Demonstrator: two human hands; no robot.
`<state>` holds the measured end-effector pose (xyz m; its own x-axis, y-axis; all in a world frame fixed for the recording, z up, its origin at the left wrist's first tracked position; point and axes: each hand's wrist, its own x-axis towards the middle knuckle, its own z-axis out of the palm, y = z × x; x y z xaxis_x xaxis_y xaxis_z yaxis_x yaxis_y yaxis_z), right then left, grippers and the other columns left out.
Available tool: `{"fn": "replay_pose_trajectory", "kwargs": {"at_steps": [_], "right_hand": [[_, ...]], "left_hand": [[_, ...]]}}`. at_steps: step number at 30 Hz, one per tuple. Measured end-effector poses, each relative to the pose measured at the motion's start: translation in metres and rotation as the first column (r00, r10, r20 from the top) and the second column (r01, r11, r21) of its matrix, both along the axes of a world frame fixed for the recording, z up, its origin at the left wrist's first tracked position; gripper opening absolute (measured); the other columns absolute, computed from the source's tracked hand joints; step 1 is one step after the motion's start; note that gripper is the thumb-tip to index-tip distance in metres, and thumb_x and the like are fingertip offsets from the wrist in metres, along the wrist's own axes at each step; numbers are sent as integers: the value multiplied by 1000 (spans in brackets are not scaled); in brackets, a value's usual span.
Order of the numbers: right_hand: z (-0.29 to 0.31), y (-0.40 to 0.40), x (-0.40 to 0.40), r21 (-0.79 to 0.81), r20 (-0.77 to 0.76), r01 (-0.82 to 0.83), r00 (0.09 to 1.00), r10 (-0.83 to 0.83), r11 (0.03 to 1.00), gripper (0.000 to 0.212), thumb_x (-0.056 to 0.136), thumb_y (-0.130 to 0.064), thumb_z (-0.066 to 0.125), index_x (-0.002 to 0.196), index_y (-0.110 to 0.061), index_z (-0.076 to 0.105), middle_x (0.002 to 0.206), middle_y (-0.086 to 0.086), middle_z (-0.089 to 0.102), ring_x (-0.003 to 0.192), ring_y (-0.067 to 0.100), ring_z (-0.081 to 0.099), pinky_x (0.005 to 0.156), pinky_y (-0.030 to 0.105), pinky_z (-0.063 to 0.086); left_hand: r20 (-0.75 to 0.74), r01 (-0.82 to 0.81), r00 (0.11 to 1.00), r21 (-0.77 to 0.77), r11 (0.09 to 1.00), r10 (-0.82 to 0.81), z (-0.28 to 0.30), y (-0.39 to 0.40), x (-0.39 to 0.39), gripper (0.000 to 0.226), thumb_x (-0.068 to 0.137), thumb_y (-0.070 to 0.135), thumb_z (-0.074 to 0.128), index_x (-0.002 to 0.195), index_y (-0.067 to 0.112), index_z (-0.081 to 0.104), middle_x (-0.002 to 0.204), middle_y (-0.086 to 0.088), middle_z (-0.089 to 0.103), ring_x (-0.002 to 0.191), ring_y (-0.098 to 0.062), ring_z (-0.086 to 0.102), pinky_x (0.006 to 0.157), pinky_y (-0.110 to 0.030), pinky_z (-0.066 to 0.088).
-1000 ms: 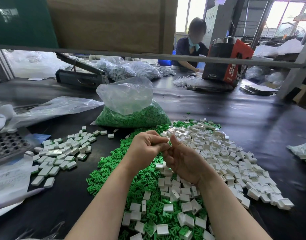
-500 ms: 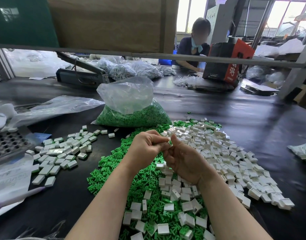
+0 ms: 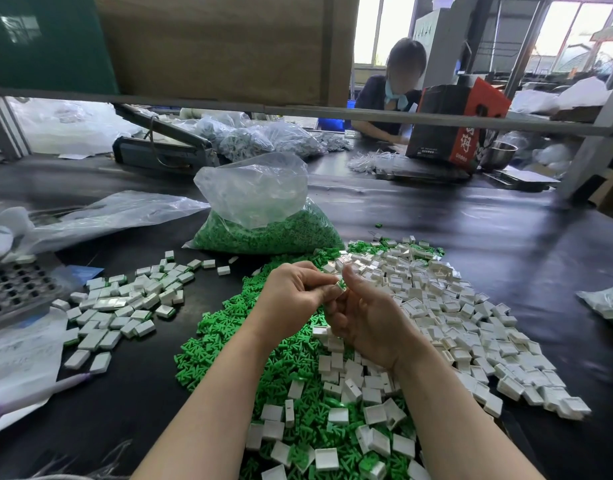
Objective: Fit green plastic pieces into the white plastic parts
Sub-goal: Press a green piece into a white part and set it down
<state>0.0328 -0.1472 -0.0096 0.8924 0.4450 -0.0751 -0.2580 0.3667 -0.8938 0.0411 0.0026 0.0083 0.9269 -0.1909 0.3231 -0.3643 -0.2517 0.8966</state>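
Head view: the left hand (image 3: 291,299) and the right hand (image 3: 371,320) are brought together above the black table (image 3: 471,230), fingers curled. A small green plastic piece (image 3: 341,285) is pinched between the fingertips of both hands; whether a white part is held with it cannot be told. A loose heap of green plastic pieces (image 3: 229,327) is spread beneath the wrists, and a heap of square white plastic parts (image 3: 454,306) is seen just right. A clear plastic bag of green pieces (image 3: 263,223) is set behind.
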Motion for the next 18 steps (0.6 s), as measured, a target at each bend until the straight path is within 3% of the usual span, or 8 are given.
{"fn": "replay_pose_trajectory", "kwargs": {"at_steps": [6,18], "right_hand": [[-2,-2,0,67,5,-13,1000,13,998,40,92,-48,49,82,-12,62,72,1,49,58,9,41,54,19,35],[-5,-2,1,86,36,-37,999,34,996,35,86,-48,57,93,-15,66,76,-2,50,61,6,38,58,17,33]], "left_hand": [[-17,4,1000,-33,999,-4,1,-1,0,14,83,2,74,94,10,77,74,10,60,68,1,60,65,-14,48],[-64,27,997,-113,993,-34,1,1,0,14,83,-1,72,91,9,78,73,17,63,78,-7,64,80,-25,53]]}}
